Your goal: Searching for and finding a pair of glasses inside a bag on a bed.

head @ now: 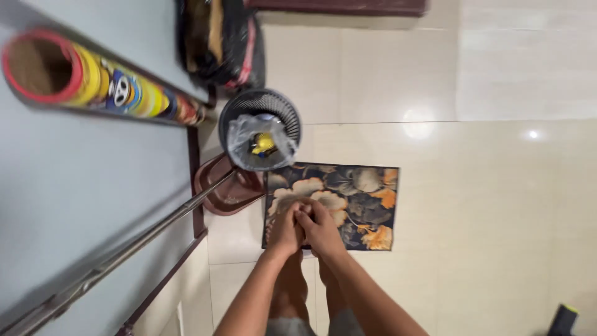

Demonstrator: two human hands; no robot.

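My left hand (285, 229) and my right hand (322, 230) are pressed together in front of me, fingers folded over one another, with nothing visible inside them. They hover above a dark floor mat (364, 196) printed with orange and cream flowers. My bare legs show below my forearms. A black mesh bin (261, 107) with a clear plastic liner stands just beyond the mat; something yellow lies inside it.
A pale blue surface (74, 186) fills the left side, with a tall colourful cylindrical can (99, 78) lying on it and a metal rod (143, 233) crossing it. A maroon dustpan (217, 190) and a dark bag (217, 37) sit on the cream tiled floor.
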